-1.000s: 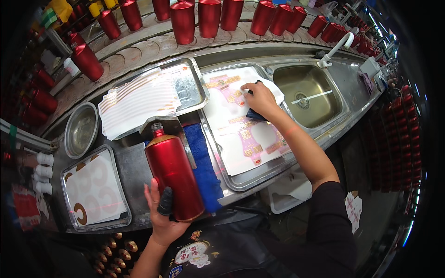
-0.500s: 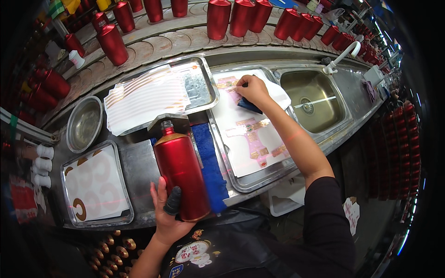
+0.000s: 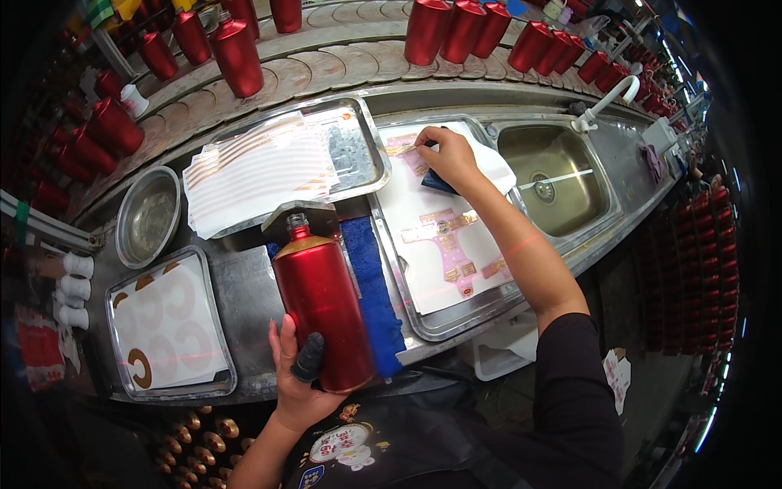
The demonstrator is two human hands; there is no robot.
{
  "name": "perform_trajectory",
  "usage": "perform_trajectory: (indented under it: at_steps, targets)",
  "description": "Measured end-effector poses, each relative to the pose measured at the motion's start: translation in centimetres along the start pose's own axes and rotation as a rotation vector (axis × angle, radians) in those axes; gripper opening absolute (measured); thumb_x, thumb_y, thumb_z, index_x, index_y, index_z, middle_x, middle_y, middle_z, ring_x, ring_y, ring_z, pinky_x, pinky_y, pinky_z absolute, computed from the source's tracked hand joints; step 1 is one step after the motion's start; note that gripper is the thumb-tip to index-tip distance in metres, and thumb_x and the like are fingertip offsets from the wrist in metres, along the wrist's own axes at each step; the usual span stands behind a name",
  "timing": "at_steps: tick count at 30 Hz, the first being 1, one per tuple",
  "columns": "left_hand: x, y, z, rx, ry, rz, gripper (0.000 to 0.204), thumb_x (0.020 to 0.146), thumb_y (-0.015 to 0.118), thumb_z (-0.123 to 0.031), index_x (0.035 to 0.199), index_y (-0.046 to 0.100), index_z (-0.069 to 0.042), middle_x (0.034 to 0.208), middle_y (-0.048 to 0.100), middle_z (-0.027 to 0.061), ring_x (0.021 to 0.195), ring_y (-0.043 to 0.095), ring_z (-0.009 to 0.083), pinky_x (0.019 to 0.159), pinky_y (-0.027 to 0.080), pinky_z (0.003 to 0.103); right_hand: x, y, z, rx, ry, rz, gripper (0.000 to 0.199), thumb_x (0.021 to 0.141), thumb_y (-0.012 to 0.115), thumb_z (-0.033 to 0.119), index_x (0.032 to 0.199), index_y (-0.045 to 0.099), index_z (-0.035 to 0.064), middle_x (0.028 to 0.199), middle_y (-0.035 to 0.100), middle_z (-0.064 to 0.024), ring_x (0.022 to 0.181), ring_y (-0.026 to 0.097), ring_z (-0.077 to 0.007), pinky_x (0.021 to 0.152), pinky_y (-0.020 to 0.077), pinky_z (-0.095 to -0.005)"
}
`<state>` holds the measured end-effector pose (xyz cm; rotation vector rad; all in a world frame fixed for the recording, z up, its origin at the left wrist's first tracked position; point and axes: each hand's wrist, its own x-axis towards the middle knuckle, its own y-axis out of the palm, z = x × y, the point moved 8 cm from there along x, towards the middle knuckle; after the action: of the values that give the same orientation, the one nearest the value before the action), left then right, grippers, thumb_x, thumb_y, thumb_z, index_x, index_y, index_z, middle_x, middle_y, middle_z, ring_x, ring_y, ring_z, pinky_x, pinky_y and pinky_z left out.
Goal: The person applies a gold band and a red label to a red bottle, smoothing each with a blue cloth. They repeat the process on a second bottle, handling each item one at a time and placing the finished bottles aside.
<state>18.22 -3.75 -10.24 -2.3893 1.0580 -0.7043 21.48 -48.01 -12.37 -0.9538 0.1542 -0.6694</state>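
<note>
A red metallic bottle point(image 3: 320, 310) with a gold shoulder and bare threaded neck leans, neck away from me, against a metal rest point(image 3: 314, 213). My left hand point(image 3: 303, 381) cups its lower end, a black cot on the thumb. Over the right tray, my right hand point(image 3: 450, 159) is closed round a flat dark blue scraper point(image 3: 437, 182), partly hidden by the palm. Its thumb and forefinger pinch at the edge of a pink and gold decal point(image 3: 401, 150) on a white sheet. Nearer me on that sheet lies another pink and gold decal point(image 3: 446, 238).
A blue cloth point(image 3: 376, 301) lies beside the bottle. Striped sheets point(image 3: 252, 171) fill the back tray point(image 3: 376, 163); gold arc decals point(image 3: 140, 368) lie in the left tray point(image 3: 228, 359). A round bowl point(image 3: 148, 218), a sink point(image 3: 599, 175) and a conveyor of red bottles point(image 3: 236, 61) surround them.
Bottles on the conveyor have moved to the right. My right fingertips still pinch at the far decal's edge, with only a slight shift. The left hand and its bottle have barely moved.
</note>
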Motion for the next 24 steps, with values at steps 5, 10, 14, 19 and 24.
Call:
perform_trajectory:
  at_steps: [5,10,14,19,24]
  targets:
    - [0.3,-0.2,-0.3,0.012,-0.007,0.0,0.103,0.07,0.09,-0.048,0.154,0.041,-0.016,0.166,0.024,0.0156,0.141,0.047,0.036,0.117,0.018,0.068,0.4,0.4,-0.1,0.135,-0.052,0.007,0.012,0.087,0.07,0.012,0.097,0.069,0.004,0.086,0.071,-0.0061,0.078,0.065,-0.0163,0.074,0.0507,-0.0307]
    - [0.3,-0.1,-0.2,-0.043,-0.043,0.029,0.1,0.072,0.088,-0.048,0.154,0.041,-0.016,0.165,0.026,0.0163,0.141,0.046,0.0365,0.117,0.019,0.068,1.0,1.5,-1.3,0.339,0.096,0.077,0.016,0.089,0.07,0.013,0.1,0.066,0.0019,0.086,0.068,-0.0044,0.078,0.062,-0.0127,0.072,0.0494,-0.0276]
    - [0.3,-0.3,-0.5,0.022,-0.01,0.001,0.098,0.074,0.086,-0.049,0.155,0.041,-0.017,0.164,0.027,0.0168,0.142,0.046,0.0369,0.117,0.02,0.067,1.3,2.2,-2.8,0.437,0.368,0.03,0.027,0.085,0.072,0.016,0.107,0.064,0.0009,0.089,0.07,-0.0102,0.081,0.067,-0.0186,0.074,0.052,-0.0306]
    - [0.4,-0.4,-0.8,0.03,-0.008,0.0,0.096,0.076,0.084,-0.049,0.155,0.041,-0.017,0.164,0.028,0.0174,0.142,0.045,0.0375,0.117,0.021,0.067,1.9,1.5,-2.7,0.286,0.424,-0.081,0.04,0.08,0.071,0.015,0.117,0.061,0.0024,0.097,0.072,-0.0173,0.088,0.071,-0.0304,0.081,0.0549,-0.0382]
    - [0.3,-0.5,-0.7,0.034,-0.007,-0.001,0.093,0.078,0.082,-0.05,0.155,0.041,-0.017,0.163,0.03,0.018,0.142,0.045,0.038,0.117,0.022,0.066,2.3,0.1,0.8,0.175,0.064,-0.2,0.045,0.079,0.07,0.013,0.122,0.061,0.0052,0.093,0.07,-0.014,0.076,0.066,-0.0259,0.073,0.0521,-0.0351]
